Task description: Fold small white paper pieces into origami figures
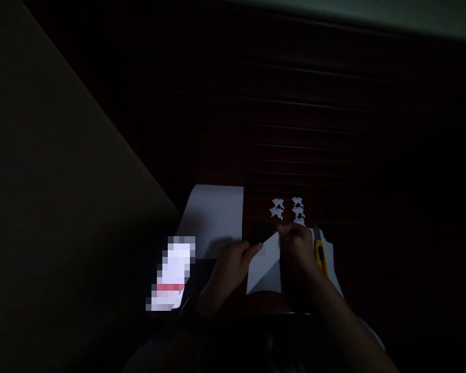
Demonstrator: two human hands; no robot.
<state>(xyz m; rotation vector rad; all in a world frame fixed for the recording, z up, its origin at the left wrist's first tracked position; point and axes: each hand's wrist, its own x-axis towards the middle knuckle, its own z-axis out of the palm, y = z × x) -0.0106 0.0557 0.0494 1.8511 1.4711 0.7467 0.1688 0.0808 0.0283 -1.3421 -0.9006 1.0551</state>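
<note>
A white sheet of paper (pixel 264 264) with a diagonal fold hangs between my two hands, low over the dark table. My left hand (pixel 235 261) pinches its upper left edge between thumb and fingers. At the top right corner, my right hand (pixel 298 242) grips the paper with thumb and fingertips pressed together. Just right of that hand lies a yellow utility knife (pixel 320 254), its blade end pointing away from me. It rests on more white paper (pixel 333 264). Beyond my hands sit several small folded paper figures (pixel 277 208) in two columns.
A stack or sheet of white paper (pixel 215 217) lies at the back left of the table. Left of my left hand, a bright phone-like screen (pixel 174 272) is blurred out. A dark slatted panel (pixel 256 129) rises behind, and a pale wall (pixel 54 181) slants along the left.
</note>
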